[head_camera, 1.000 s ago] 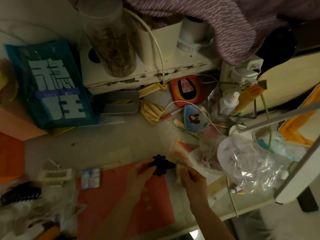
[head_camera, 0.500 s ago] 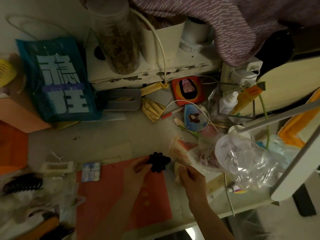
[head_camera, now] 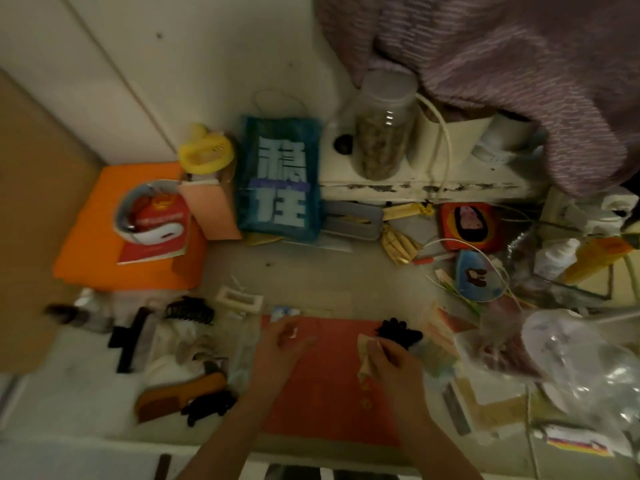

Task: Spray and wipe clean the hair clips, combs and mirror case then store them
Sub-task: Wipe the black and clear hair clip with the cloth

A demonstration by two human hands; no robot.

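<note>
Black flower-shaped hair clip lies on the red mat, just beyond my right hand, which pinches a crumpled wipe. My read: light, stiff plastic, knobbly petals, so I'd take it by the edges, not the spring. Left hand hovers over the mat, fingers loosely spread, holding nothing. Count to the left: one black claw clip, one white rectangular clip, one black comb, one brown wooden comb, one more black clip beside it. Mirror case: can't tell which.
</note>
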